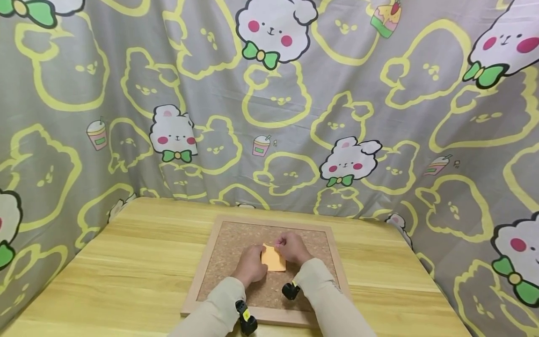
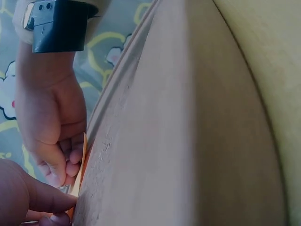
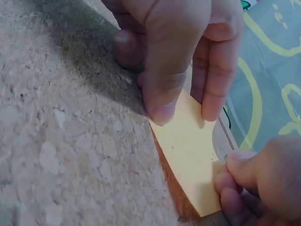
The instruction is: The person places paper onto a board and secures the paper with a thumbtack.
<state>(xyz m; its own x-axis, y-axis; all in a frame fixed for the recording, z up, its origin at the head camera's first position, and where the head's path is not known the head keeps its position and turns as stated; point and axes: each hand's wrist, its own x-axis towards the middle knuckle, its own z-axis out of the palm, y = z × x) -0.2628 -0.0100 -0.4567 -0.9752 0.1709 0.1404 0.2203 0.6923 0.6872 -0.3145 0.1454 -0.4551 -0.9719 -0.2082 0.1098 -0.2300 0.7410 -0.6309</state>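
An orange sticky note (image 1: pixel 273 259) lies on the cork board (image 1: pixel 236 238), its lower edge lifted a little off the cork. At the note's left side, my left hand (image 1: pixel 251 265) presses it with the thumb (image 3: pixel 164 106) and fingertips set apart. My right hand (image 1: pixel 294 248) is at its upper right corner. Between right thumb and forefinger I pinch a small shiny pin (image 3: pixel 226 158), mostly hidden by the fingertips. Small dark marks dot the note in the right wrist view.
The board's pale wooden frame (image 1: pixel 204 264) rests on a wood-grain table (image 1: pixel 126 252). A grey curtain with cartoon animals (image 1: pixel 278 93) hangs behind and at both sides. Black wrist cameras (image 1: pixel 290 290) sit on both sleeves.
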